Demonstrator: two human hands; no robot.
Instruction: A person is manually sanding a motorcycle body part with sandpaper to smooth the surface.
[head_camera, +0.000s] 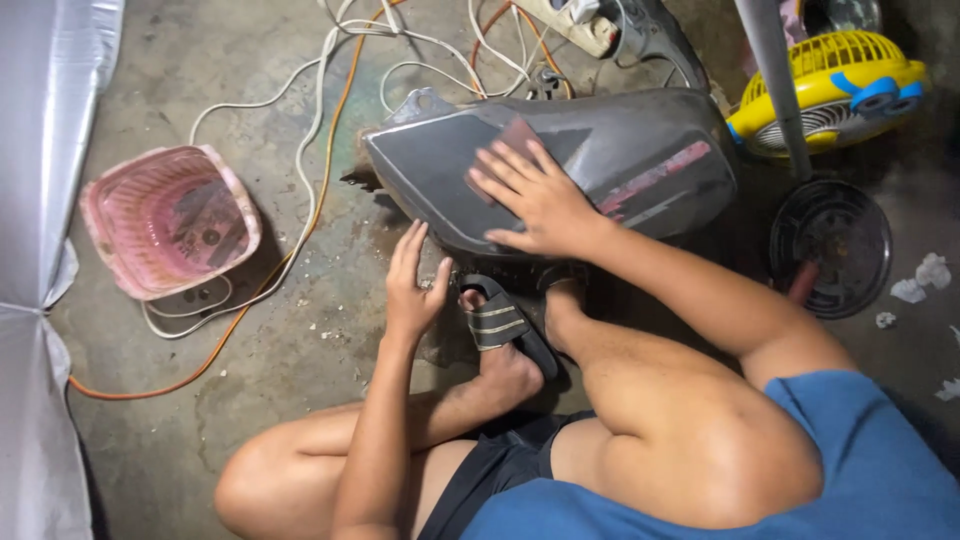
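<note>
A dark grey motorcycle fuel tank (640, 150) with a worn red stripe lies on its side on the concrete floor in front of me. My right hand (535, 195) presses flat on a small reddish-brown sheet of sandpaper (515, 135) against the tank's side. My left hand (412, 285) rests with fingers straight against the tank's lower edge, holding nothing. I sit on the floor with my feet tucked under the tank, one in a black sandal (500, 322).
A pink plastic basket (170, 220) sits to the left. White and orange cables (320, 130) snake across the floor toward a power strip (580, 20). A yellow fan (830, 85), a metal pole (780, 80) and a black round base (835, 245) stand at right. White sheeting (40, 250) hangs far left.
</note>
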